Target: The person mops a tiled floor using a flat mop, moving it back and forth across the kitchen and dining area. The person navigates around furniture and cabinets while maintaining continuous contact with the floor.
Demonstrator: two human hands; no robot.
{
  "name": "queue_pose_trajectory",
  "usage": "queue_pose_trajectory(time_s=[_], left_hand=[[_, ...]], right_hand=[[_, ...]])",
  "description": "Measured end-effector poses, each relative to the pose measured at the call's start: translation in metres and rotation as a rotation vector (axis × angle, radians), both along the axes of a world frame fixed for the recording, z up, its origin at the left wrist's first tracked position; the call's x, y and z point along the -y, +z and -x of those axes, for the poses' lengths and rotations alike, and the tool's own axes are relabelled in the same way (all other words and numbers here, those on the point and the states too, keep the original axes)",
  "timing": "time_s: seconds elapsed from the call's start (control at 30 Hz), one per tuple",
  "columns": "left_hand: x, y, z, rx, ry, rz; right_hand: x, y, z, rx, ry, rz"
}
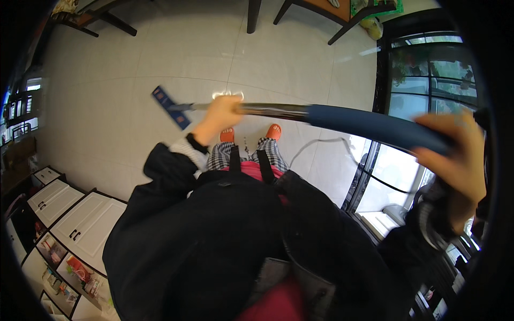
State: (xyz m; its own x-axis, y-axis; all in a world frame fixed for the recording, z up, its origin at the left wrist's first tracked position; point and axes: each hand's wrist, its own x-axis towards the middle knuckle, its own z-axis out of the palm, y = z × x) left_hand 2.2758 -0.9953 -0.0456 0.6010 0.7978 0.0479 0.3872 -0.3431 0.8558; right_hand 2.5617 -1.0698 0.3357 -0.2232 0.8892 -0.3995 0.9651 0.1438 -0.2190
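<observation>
Across my front, off the floor, runs a long-handled flat mop with a shiny metal pole. A thick dark blue grip covers its right part, and a narrow blue head sits at its far left end. My left hand is wrapped around the pole, between the head and the grip. The end of the blue grip lies in my right hand, between thumb and fingers; this hand is blurred. Whether the head touches the floor, I cannot tell.
Pale tiled floor spreads ahead of my orange slippers. A cable trails at the right, by a black-framed glass door. White cabinets stand at the lower left. Wooden chairs are at the top.
</observation>
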Motion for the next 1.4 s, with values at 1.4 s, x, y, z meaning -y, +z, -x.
queue_pose_trajectory(time_s=[1.4], left_hand=[[0.145,-0.021,-0.573,0.298,-0.864,-0.145]], right_hand=[[0.270,-0.006,-0.173,0.479,-1.010,-0.074]])
